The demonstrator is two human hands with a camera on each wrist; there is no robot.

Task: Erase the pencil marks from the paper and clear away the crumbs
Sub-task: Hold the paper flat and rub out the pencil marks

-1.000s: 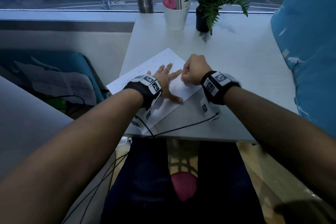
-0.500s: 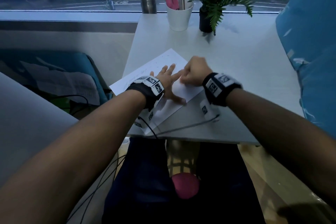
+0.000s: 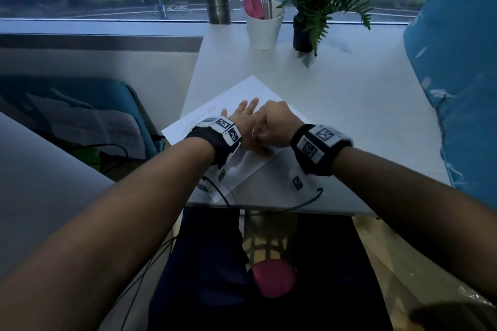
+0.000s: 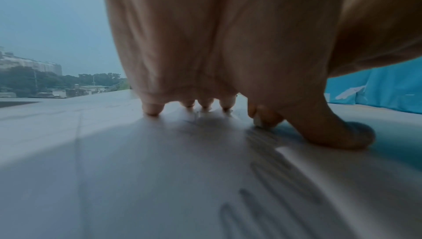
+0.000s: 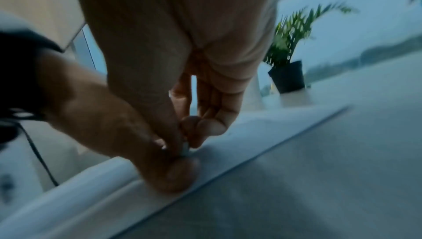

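The left hand [image 3: 246, 121] lies flat with fingers spread and straight, its fingertips [image 4: 152, 108] and thumb pressing down on the white sheet of paper [image 3: 236, 169]. The right hand [image 3: 274, 126] is curled into a loose fist just beside it, thumb and fingers pinching a small pale eraser [image 5: 185, 148] whose lower end touches the paper close to the left thumb. The paper sits at an angle near the front left of the white tabletop [image 3: 349, 115], one corner reaching the front edge, with faint grey pencil marks [image 4: 269, 179] across it.

The sheet looks thin, light and limp; rubbed without a hold it would likely slide or buckle and crease, so the flat palm is best kept close to the rubbing spot, stretching the paper away from it. The eraser seems small and slightly soft, best pinched low near its working end. Any crumbs would be light enough to brush off.

Farther back stand a white cup of pens [image 3: 265, 29], a steel bottle [image 3: 217, 0] and a green potted plant [image 3: 314, 5].
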